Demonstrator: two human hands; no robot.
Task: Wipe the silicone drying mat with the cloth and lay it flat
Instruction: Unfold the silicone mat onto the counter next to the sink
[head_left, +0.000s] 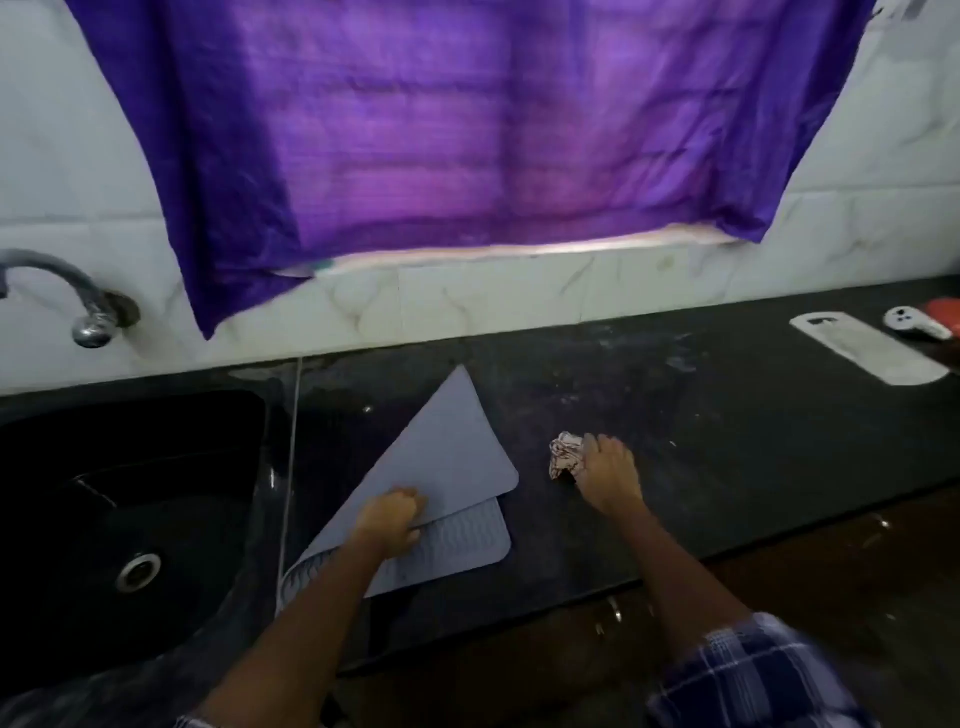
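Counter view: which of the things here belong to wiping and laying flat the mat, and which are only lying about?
For the job:
mat, folded over, held by the left hand
cloth, under the right hand

Lying about:
white flat board
white handled tool
tap
sink
purple curtain

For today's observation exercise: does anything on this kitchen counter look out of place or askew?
Yes. The grey silicone mat is folded over on itself and lies skewed beside the sink, not flat. The left hand pinches its folded edge; the right hand rests on the crumpled cloth.
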